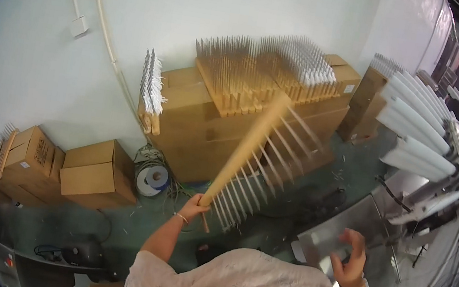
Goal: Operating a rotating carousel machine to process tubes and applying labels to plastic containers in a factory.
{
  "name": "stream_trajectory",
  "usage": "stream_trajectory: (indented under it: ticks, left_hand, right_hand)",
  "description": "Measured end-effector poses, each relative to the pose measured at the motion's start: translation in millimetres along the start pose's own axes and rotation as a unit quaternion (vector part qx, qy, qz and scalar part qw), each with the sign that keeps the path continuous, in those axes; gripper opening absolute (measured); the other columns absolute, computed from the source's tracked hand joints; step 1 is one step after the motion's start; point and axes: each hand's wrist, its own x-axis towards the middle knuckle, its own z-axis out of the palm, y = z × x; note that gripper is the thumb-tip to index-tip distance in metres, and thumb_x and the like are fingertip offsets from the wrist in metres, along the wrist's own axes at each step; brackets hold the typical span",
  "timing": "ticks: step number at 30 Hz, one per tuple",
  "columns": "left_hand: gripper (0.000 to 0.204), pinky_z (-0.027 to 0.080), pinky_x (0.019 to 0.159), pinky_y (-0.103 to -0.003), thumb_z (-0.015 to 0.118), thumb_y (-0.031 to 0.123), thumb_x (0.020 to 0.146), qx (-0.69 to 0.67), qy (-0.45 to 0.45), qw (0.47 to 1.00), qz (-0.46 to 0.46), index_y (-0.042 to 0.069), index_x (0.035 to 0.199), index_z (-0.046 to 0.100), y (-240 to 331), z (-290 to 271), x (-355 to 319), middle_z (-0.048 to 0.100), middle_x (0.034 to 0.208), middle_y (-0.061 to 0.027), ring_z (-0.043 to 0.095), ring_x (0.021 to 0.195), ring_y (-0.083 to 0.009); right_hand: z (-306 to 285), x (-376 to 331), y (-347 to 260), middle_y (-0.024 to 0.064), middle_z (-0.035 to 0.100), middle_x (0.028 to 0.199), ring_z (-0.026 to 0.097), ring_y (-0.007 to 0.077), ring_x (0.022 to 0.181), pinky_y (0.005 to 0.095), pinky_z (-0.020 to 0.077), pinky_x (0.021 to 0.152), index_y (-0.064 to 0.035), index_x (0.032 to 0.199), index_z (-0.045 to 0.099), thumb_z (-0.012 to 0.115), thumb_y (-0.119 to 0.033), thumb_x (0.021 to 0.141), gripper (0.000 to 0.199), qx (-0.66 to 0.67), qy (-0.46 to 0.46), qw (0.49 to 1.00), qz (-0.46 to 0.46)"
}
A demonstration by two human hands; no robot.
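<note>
My left hand [194, 208] is closed round one end of a long wooden bar [248, 143] with a row of thin pointed spikes along its side. The bar slants up and to the right, its far end blurred by motion. Bent but apart, the fingers of my right hand [351, 263] hold nothing. That hand is nearest to a grey metal surface [325, 238] at the lower right. Past the raised bar, more spiked wooden bars [232, 87] stand side by side on cardboard boxes, and white pieces [317, 70] cover some of the spikes.
At the right, a machine carries a curved row of white, flat-sided pieces [422, 122]. Large cardboard boxes [186, 137] line the wall, with an open carton [97, 174] farther left. A white-and-blue roll [153, 180] and coiled cable lie on the green floor.
</note>
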Motion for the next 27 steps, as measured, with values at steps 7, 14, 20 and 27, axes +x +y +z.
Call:
stream_trajectory:
  ticks: [7,14,20,27]
  left_hand:
    - [0.043,0.041,0.044,-0.022,0.044,0.022,0.089,-0.407,0.127,0.896,0.121,0.013,0.128,0.027,98,-48,125,0.051,0.069,-0.0059,0.048,0.049,-0.0128]
    - [0.062,0.054,0.052,-0.031,0.047,0.016,0.088,-0.37,0.16,0.915,-0.005,0.026,0.135,0.008,139,-97,240,0.053,0.097,-0.0139,0.06,0.065,-0.0211]
    - [0.067,0.052,0.064,-0.034,0.041,0.021,0.091,-0.33,0.109,0.937,-0.019,0.028,0.137,-0.007,146,-96,271,0.04,0.126,-0.01,0.06,0.078,-0.0244]
    - [0.061,0.049,0.069,-0.032,0.047,0.033,0.089,-0.334,0.029,0.941,-0.056,0.014,0.137,0.014,48,-125,203,0.049,0.113,-0.0159,0.061,0.079,-0.0214]
  right_hand:
    - [85,106,-38,0.0176,0.049,0.105,0.053,0.0291,0.086,0.0352,0.0434,0.076,0.0004,0.108,0.048,0.061,0.001,0.061,0.048,-0.011,-0.006,0.999,-0.036]
    - [201,220,-70,0.016,0.051,0.104,0.053,0.0315,0.091,0.035,0.0462,0.076,-0.0011,0.107,0.051,0.065,-0.004,0.068,0.042,0.056,-0.095,0.99,-0.084]
    - [336,316,-92,0.0126,0.051,0.094,0.055,0.0264,0.08,0.0324,0.046,0.07,-0.0004,0.109,0.049,0.063,-0.004,0.073,0.039,0.163,-0.193,0.962,-0.101]
    - [493,366,-105,0.0137,0.054,0.084,0.055,0.0287,0.078,0.0352,0.045,0.067,-0.0039,0.106,0.051,0.059,-0.013,0.074,0.034,0.208,-0.233,0.946,-0.088]
